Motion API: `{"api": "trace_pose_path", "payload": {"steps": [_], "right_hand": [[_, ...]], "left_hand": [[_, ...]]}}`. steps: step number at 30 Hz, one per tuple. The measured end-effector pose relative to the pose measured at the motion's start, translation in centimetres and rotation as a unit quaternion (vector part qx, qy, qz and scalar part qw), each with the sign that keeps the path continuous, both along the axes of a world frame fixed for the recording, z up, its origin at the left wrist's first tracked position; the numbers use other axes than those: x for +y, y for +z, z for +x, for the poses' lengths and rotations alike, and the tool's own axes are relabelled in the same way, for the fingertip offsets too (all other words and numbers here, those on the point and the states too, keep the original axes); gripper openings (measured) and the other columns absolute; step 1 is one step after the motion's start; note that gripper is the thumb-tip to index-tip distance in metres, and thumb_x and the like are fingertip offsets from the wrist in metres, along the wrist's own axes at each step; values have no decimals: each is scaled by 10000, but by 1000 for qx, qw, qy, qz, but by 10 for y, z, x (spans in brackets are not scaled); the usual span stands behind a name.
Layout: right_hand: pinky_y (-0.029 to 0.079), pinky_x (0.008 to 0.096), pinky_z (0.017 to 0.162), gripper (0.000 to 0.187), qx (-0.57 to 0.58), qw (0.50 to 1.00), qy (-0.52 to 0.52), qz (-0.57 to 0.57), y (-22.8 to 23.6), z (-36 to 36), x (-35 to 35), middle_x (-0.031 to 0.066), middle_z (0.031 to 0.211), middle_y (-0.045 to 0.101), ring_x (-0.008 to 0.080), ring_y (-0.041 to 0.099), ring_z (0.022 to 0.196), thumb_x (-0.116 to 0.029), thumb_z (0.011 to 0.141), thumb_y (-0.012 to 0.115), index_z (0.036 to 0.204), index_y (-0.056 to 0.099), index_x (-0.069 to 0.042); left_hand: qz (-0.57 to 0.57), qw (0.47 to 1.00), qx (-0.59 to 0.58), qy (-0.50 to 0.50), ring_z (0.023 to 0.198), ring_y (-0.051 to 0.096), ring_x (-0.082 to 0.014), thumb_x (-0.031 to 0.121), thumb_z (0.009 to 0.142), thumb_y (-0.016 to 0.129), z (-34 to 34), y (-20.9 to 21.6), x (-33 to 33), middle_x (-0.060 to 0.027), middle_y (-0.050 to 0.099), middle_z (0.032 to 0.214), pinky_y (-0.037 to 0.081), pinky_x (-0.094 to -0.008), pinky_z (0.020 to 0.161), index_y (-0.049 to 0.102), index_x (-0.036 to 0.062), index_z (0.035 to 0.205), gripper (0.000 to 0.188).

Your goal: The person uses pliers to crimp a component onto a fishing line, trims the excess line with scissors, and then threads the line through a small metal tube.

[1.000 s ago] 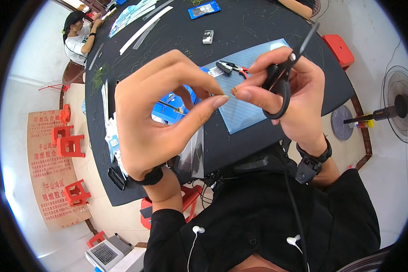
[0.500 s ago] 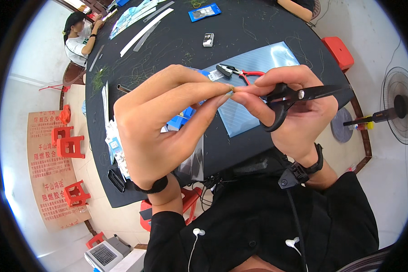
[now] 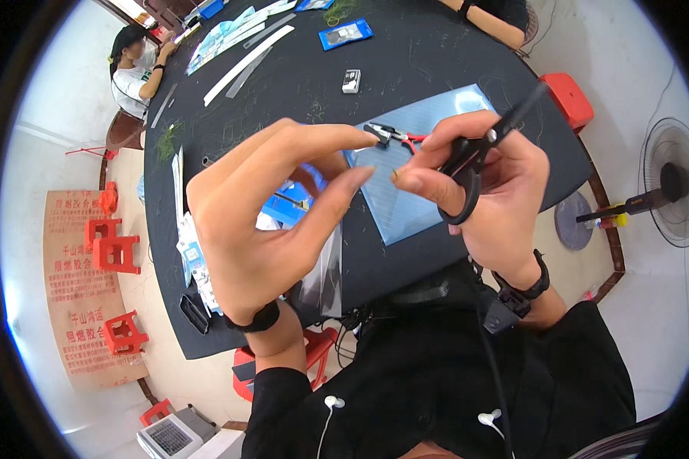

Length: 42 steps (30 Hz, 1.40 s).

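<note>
Fingers of the left hand curve inward, with the thumb and forefinger tips parted. Just beside them, the right hand pinches a tiny greenish bit, too small to identify, between thumb and forefinger, and also holds black scissors, the blurred blades pointing up and outward. Both hands are above the black table. Beneath them, a translucent blue sheet reaches toward the table's near edge, red-handled pliers lying at its far side. A blue object shows partly behind the left hand. Farther off are a small box and a blue packet, while green threads lie tangled by the table's left edge.
</note>
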State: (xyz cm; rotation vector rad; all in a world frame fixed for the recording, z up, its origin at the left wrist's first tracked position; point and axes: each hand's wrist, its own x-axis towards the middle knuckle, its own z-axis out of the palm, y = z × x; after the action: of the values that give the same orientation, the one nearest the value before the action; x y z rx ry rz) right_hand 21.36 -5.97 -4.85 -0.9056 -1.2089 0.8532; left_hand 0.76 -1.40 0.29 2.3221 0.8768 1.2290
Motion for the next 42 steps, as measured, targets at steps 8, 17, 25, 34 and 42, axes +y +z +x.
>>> {"api": "trace_pose_path", "payload": {"steps": [8,17,25,34,42], "right_hand": [[386,158,403,382,88,983,108,-117,5,5,1,57,843,783,25,642,581,-184,833,947,1088,725,-5],[396,164,414,358,85,988,94,-89,-1,-1,3,57,836,780,29,647,590,-192,851,935,1072,722,-9],[592,248,658,318,-95,970,-83,205,-4,4,11,176,904,789,221,791,838,33,875,847,1097,620,6],[636,278,725,381,-271,922,-65,269,-3,11,10,190,934,806,214,807,865,75,811,895,1084,637,11],[611,248,657,399,-274,921,-78,264,-5,9,13,158,886,797,190,799,821,50,772,916,1039,625,-7]], "left_hand": [[39,997,46,-54,560,420,-47,-55,725,874,-7,1,5,23,548,682,241,-237,516,827,58,963,268],[23,998,39,-49,567,391,-34,-77,752,842,-9,0,5,25,539,723,222,-231,531,792,28,943,224],[-13,1000,0,-29,621,368,-15,-69,855,802,-8,-3,6,41,520,775,234,-212,567,766,-14,1010,169],[-69,997,5,-32,629,367,-27,-43,867,804,-5,-5,2,36,515,774,243,-217,583,753,-20,1001,146],[-76,996,24,-45,633,378,-36,-34,877,798,-6,-6,2,30,519,763,260,-232,579,754,-21,1003,134]]}}
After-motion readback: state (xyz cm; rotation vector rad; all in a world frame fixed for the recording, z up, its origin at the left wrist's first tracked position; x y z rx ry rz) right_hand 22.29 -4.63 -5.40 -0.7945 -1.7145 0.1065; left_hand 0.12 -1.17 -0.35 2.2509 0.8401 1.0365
